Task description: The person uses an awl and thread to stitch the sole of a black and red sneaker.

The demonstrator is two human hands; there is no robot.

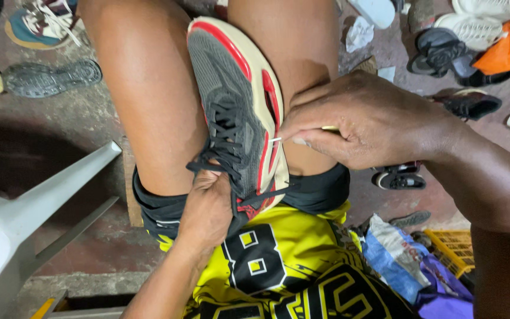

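Left hand [208, 207] grip closed around heel end of grey mesh sneaker with cream-and-red sole [237, 112], wedged between bare knees. Right hand [367, 121] fingers pinched shut on thin pale needle [277, 140] at sole edge.

The fingers of the left hand [208, 207] go inside the sneaker [237, 118], near the centre of the frame, so they are hidden and its grip is not clear. The right hand [367, 121] pinches a thin pale tool [275, 140] that is too small to identify, and its palm covers the rest. At the top edge, the pale shoes [473, 23] in the upper right and the colourful shoe [42, 23] in the upper left are cut off.
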